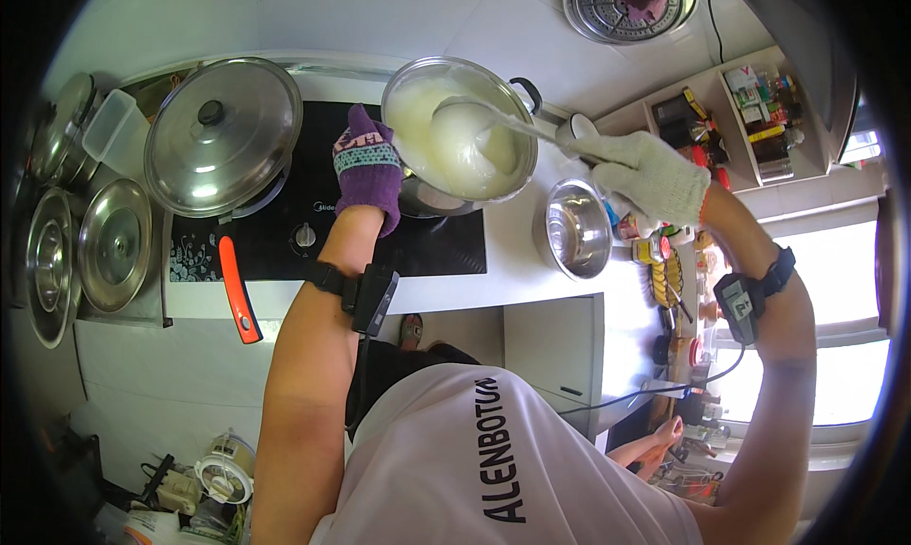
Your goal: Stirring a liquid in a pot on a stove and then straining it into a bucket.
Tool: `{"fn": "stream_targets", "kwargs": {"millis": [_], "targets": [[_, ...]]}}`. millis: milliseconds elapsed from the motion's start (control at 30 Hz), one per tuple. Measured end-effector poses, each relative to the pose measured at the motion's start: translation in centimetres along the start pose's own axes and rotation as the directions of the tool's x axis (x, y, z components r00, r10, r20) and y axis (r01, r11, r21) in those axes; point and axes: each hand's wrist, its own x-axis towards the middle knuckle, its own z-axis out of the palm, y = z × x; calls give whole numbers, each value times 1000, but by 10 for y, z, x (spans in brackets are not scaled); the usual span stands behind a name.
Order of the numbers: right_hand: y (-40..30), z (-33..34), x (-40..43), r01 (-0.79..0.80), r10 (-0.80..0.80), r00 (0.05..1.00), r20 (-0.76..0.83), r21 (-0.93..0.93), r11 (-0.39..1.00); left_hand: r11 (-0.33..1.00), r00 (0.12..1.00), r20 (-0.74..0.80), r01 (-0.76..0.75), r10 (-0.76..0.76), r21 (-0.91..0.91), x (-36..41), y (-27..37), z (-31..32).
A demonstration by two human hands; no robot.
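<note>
A deep stainless-steel pot (532, 162) on the cooktop holds a pale, thick, whitish liquid (420, 143). My left hand (364, 164), in a purple patterned knit glove, is closed at the pot's left side, thumb upward; the handle there is hidden under the glove. A black loop handle (527, 95) shows on the opposite side. My right hand (644, 175), in a white cotton work glove, grips the handle of a metal ladle (528, 127). The ladle's bowl is inside the pot, among the liquid. Just right of the pot stands a steel bowl (578, 232).
A lidded pan (235, 132) with an orange handle (238, 288) covers the black cooktop's (455, 249) left side. Steel lids and basins (114, 246) stand far left. Jars and bottles crowd the right counter. Another person's hand (662, 438) shows at lower right.
</note>
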Motion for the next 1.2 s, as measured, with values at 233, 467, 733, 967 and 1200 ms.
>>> {"fn": "stream_targets", "kwargs": {"millis": [233,467,733,967,1200], "targets": [[-15,-12,1,-17,-8,1000,-22,-915,403,967,948,206,254,-243,-28,7,-24,-4],[49,18,33,257,-95,966,242,-831,494,933,918,237,347,-319,-90,3,-9,-10],[39,69,92,295,-272,952,143,-670,681,680,849,155,502,-505,-535,2,0,-9],[55,40,166,254,-377,924,68,-845,470,745,883,165,461,-440,-483,3,-23,-3],[55,29,75,198,-259,966,29,-729,655,915,902,227,394,-366,-90,5,-32,-9]]}}
